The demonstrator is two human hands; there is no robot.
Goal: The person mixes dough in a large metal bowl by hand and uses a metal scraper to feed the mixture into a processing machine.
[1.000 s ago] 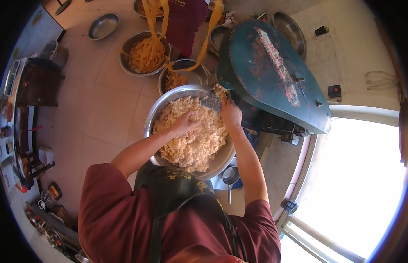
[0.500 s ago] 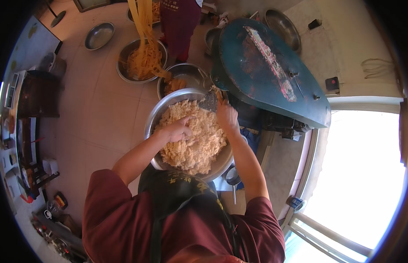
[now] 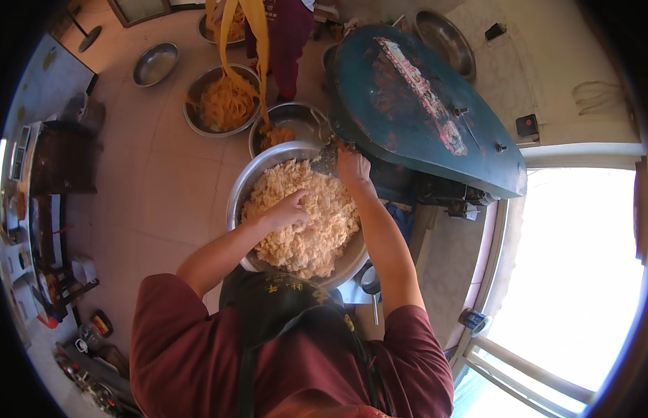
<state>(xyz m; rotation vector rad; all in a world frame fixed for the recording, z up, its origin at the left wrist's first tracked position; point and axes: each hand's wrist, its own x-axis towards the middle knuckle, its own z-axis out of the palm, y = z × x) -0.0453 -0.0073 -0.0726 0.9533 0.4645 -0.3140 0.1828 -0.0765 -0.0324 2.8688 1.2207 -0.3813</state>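
The right hand point(image 3: 354, 169) is clamping a grey metal scraper point(image 3: 325, 162) near a round silver bowl's point(image 3: 352, 259) far rim, the left hand point(image 3: 289, 212) loose over pale crumbly dough point(image 3: 303, 245).

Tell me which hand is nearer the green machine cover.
Right. The right hand is beside the green machine cover; the left hand is farther off, over the crumbly dough.

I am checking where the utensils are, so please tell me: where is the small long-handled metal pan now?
In the head view, the pan is below and right of centre, between the large bowl and the right forearm.
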